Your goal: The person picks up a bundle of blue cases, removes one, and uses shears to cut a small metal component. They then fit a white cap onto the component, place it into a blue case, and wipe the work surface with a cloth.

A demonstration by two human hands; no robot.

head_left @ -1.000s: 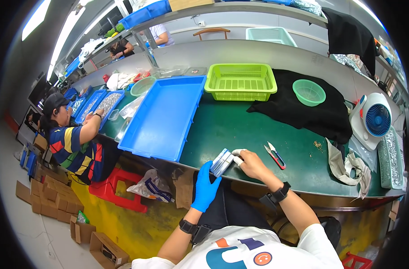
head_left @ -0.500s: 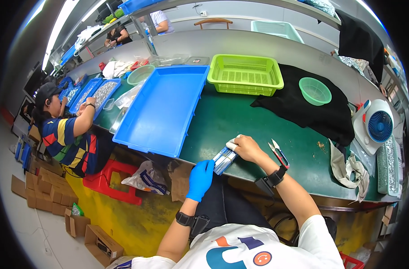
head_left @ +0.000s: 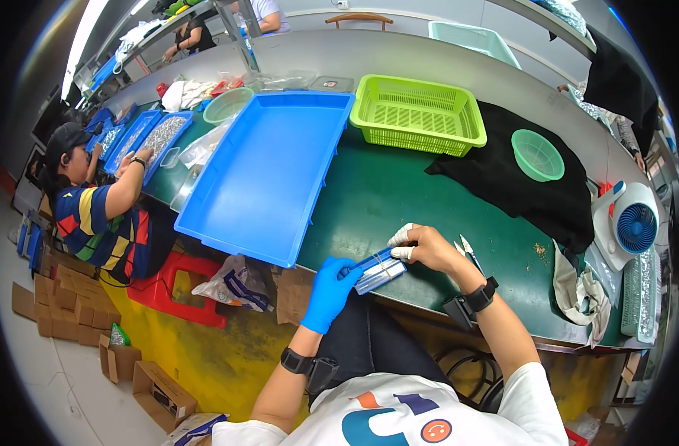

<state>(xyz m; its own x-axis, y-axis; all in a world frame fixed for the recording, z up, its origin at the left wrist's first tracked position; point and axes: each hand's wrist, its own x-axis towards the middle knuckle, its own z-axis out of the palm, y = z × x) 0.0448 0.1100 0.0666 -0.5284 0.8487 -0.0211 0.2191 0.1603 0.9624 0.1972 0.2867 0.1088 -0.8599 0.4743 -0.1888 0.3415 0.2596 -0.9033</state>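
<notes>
left hand (head_left: pixel 328 291) in blue glove, fingers curled round near end of flat silvery-blue bundle of thin strips (head_left: pixel 377 270), bound by thin band. right hand (head_left: pixel 427 247), bare with white fingertip covers, pinches far end. bundle sits between both hands at near edge of green table (head_left: pixel 369 193); long axis runs from left hand up and right toward right hand. small snips (head_left: pixel 467 252) just beyond right hand. big blue plastic tray (head_left: pixel 269 167) ahead-left of left hand. strip count, band detail unclear; bundle underside hidden.

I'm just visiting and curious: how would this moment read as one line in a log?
left hand: blue glove, holds slim silver-blue bundle | right hand: bare, taped fingertips, on bundle | place: green table edge | nearby: snips, blue tray
</notes>
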